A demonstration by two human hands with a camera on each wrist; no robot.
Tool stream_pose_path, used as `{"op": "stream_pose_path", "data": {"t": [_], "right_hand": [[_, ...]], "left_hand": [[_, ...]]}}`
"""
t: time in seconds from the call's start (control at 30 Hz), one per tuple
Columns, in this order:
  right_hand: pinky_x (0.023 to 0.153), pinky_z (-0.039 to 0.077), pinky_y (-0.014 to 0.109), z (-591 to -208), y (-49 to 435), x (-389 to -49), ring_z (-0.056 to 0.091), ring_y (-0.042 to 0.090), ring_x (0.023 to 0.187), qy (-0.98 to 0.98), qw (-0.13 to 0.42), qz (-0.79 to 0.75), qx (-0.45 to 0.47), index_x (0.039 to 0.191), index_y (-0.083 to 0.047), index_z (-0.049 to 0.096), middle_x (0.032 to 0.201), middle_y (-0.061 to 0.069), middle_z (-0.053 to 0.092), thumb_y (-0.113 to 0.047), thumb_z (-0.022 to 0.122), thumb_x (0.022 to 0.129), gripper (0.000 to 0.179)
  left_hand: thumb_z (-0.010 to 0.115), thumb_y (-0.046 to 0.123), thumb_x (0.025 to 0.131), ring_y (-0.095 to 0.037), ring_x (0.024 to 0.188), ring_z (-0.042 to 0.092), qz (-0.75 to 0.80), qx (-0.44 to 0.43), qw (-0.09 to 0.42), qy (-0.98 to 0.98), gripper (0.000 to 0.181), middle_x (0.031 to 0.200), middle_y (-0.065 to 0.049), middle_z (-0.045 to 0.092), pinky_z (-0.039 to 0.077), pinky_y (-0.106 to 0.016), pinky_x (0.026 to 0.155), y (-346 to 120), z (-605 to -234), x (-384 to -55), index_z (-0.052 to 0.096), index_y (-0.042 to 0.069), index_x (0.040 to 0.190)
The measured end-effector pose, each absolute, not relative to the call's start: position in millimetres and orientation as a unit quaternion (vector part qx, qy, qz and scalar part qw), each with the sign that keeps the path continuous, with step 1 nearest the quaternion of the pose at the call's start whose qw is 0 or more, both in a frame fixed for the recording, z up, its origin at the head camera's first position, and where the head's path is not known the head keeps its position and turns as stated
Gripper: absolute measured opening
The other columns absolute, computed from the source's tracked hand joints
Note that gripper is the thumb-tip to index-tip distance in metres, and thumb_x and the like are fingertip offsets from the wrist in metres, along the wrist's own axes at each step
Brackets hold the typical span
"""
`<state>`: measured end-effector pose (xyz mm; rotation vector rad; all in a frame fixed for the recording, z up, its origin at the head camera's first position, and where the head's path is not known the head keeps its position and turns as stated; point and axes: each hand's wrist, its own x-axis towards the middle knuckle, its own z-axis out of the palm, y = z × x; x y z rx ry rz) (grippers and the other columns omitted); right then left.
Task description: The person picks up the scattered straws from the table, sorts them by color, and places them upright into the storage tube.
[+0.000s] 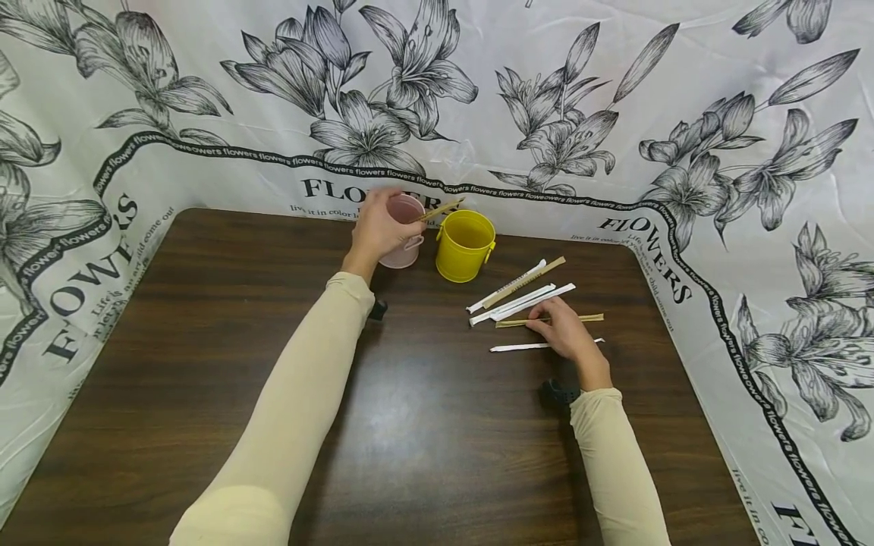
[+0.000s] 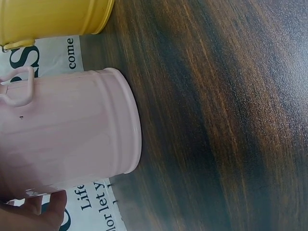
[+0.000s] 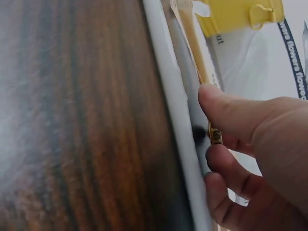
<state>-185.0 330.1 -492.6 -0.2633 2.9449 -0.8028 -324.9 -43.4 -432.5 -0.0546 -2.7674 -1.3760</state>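
My left hand (image 1: 381,231) grips the pink bucket (image 2: 72,130) near its top, at the far edge of the table. A brown-wrapped straw (image 1: 442,208) sticks out beside the left thumb, past the pink rim and towards the yellow bucket (image 1: 464,246). At the right, my right hand (image 1: 563,330) pinches another brown paper-wrapped straw (image 3: 195,45) between thumb and fingers, low over the table. A white-wrapped straw (image 1: 519,348) lies just on the near side of that hand. Beyond it are several white-wrapped straws (image 1: 522,303) and a brown one (image 1: 526,281), lying roughly side by side.
The dark wooden table (image 1: 437,425) extends towards me from the buckets. A white cloth (image 1: 273,182) printed with black flowers and lettering hangs behind the table and along its sides. The yellow bucket stands close to the right of the pink one.
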Motion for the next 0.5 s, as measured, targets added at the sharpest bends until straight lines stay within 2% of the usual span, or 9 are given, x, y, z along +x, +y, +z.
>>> {"op": "stream_pose_path", "data": {"t": [0.2, 0.5], "right_hand": [[0.083, 0.045, 0.037, -487.7, 328.7, -184.6, 0.054, 0.023, 0.091, 0.953, 0.048, -0.285, -0.087, 0.100, -0.007, 0.068, 0.105, 0.012, 0.064, -0.019, 0.073, 0.094, 0.015], [0.074, 0.042, 0.026, -463.8, 308.8, -182.4, 0.049, 0.014, 0.085, 0.921, -0.012, -0.370, -0.124, 0.115, -0.009, 0.075, 0.101, 0.010, 0.060, -0.017, 0.067, 0.099, 0.019]], "left_hand": [[0.081, 0.047, 0.078, -0.030, 0.139, 0.045, -0.449, -0.019, 0.026, -0.893, 0.083, 0.159, -0.004, 0.038, 0.039, -0.060, 0.112, -40.5, -431.2, -324.8, 0.047, 0.024, 0.150], [0.082, 0.048, 0.078, -0.030, 0.139, 0.045, -0.446, -0.012, 0.022, -0.895, 0.084, 0.159, -0.004, 0.037, 0.039, -0.060, 0.112, -41.8, -433.3, -325.3, 0.047, 0.024, 0.151]]}}
